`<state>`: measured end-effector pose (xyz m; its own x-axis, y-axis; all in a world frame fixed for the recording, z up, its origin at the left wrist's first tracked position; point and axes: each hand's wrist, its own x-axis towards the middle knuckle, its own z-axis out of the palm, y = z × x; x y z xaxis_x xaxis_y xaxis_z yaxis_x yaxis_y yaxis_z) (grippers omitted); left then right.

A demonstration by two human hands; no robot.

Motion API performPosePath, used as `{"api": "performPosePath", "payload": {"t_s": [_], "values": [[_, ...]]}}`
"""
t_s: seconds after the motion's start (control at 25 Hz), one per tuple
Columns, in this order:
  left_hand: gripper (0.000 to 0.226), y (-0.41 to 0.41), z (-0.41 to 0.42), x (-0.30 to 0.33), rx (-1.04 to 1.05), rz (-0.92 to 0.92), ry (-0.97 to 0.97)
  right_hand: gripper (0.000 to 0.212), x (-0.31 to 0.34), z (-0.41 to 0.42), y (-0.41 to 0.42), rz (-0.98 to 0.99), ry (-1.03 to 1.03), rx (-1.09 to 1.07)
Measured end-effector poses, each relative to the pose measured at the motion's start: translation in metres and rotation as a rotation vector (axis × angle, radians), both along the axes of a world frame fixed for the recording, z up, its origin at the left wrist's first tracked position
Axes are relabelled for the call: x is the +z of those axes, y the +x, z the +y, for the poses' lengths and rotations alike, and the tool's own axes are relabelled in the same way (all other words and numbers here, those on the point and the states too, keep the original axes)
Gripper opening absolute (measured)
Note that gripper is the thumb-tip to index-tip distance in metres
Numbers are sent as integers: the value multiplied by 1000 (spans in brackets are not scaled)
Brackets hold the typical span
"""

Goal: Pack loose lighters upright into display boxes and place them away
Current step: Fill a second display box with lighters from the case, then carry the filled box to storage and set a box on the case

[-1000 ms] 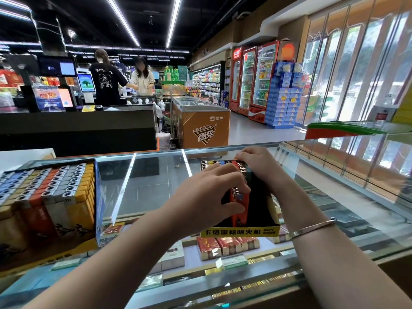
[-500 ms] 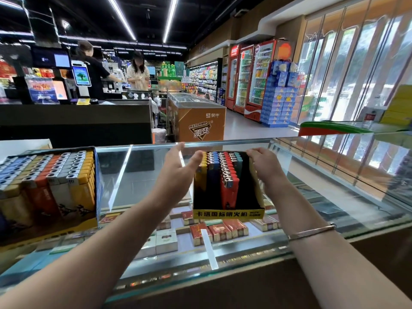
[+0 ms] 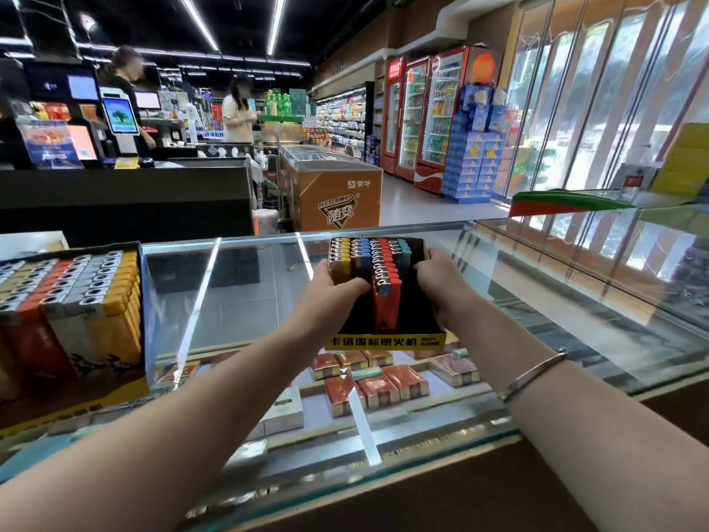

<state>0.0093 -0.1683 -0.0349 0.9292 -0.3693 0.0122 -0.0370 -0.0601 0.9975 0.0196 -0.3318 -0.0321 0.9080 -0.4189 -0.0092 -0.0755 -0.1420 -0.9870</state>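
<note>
A black display box (image 3: 387, 341) with a yellow front strip stands on the glass counter (image 3: 245, 301), filled with upright lighters (image 3: 383, 286) in yellow, blue, red and teal rows. My left hand (image 3: 330, 293) grips the box's left side, fingers curled over the lighter tops. My right hand (image 3: 441, 282) grips its right side the same way. A second, larger box of lighters (image 3: 73, 301) in orange, white and yellow rows sits at the counter's left end.
Cigarette packs (image 3: 376, 385) lie under the glass. A checkout desk (image 3: 126, 201) with two people behind it stands beyond the counter, with a freezer chest (image 3: 337, 193) and drink fridges (image 3: 426, 117) further back. A raised glass shelf (image 3: 598, 255) lines the right.
My left hand moved from touching the lighter tops to open beside the box, then closed on its left side. The right hand stayed on the right side. The view tilted up slightly.
</note>
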Motion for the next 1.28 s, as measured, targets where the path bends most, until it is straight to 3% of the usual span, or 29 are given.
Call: {"api": "performPosePath", "payload": {"t_s": [0.4,0.64,0.8,1.04,1.16,1.28], "values": [[43,82,-43,-12,166,-128,97,28,-3,-34,67,15,-213,-107],[49,81,-73,3,248,-37,173,19,6,-59,61,95,-294,-79],[36,62,-113,5,241,-103,354,27,5,-103,33,149,-330,-23],[10,61,-147,6,295,18,445,47,8,-139,10,176,-98,138],[8,62,-153,6,318,29,457,62,2,-130,0,226,-287,81],[15,63,-153,6,277,59,448,61,-1,-130,-1,248,-258,47]]}}
